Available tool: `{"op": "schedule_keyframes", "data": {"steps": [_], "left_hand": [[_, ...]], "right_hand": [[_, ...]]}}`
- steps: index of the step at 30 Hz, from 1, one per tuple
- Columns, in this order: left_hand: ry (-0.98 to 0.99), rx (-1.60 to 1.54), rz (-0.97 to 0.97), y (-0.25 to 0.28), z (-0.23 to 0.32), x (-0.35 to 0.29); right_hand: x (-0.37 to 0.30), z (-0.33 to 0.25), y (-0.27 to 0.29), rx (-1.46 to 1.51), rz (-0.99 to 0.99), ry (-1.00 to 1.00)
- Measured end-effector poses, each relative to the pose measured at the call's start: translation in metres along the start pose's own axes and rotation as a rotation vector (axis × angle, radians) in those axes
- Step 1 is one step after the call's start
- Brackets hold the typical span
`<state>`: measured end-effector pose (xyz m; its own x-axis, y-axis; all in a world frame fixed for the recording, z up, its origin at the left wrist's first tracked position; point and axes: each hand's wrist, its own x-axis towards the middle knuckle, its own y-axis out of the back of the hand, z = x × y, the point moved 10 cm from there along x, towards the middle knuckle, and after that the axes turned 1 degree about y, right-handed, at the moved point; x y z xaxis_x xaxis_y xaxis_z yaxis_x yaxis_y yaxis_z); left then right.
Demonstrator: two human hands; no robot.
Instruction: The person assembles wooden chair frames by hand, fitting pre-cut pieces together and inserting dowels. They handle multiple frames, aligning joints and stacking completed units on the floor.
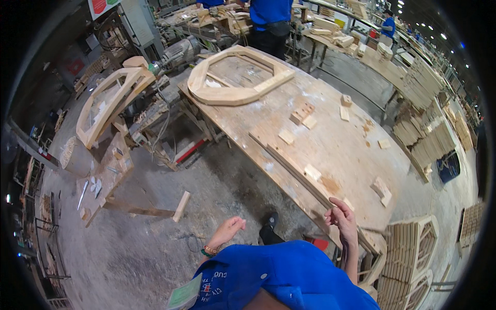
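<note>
My left hand (227,231) hangs over the floor away from the table, fingers curled in a loose fist with nothing visible in it. Above the near edge of the wooden worktable (330,134), my right hand (341,219) is raised with its fingers bent but apart, and nothing shows in it. It is nearest to the end of a long wooden strip (297,170) lying along that edge. A rounded, many-sided wooden frame (240,98) lies flat at the table's far left end. Small wood blocks (302,112) are scattered across the tabletop.
On the left, another wooden frame (103,111) leans by a machine with a motor (181,51). A low wooden bench (111,173) stands in front of it. Stacked frames (408,243) rise at the lower right. A person in blue (268,15) stands beyond the table.
</note>
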<state>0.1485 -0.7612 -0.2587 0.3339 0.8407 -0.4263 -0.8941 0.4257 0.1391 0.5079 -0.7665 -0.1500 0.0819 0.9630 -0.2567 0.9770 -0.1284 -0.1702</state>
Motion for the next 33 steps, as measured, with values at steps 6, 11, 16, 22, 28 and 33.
{"op": "schedule_keyframes", "data": {"steps": [6,11,16,22,28,33], "left_hand": [[-0.098,-0.056,0.185,0.091,0.049,0.067],[-0.175,-0.164,0.274,0.14,0.092,0.114],[-0.156,-0.331,0.265,0.205,0.098,0.159],[-0.131,-0.315,0.258,0.321,0.107,0.242],[-0.26,-0.252,0.217,0.446,0.208,0.347],[-0.31,-0.195,0.183,0.48,0.261,0.416]], "right_hand": [[0.11,-0.046,-0.039,0.153,0.097,0.053],[0.222,-0.051,-0.082,0.195,-0.021,0.014],[0.303,-0.079,-0.207,0.933,-0.359,-0.2],[0.397,-0.081,-0.256,0.998,-0.347,-0.142],[0.456,-0.081,-0.266,1.145,-0.217,-0.026],[0.471,-0.083,-0.291,1.136,-0.179,0.008]]}}
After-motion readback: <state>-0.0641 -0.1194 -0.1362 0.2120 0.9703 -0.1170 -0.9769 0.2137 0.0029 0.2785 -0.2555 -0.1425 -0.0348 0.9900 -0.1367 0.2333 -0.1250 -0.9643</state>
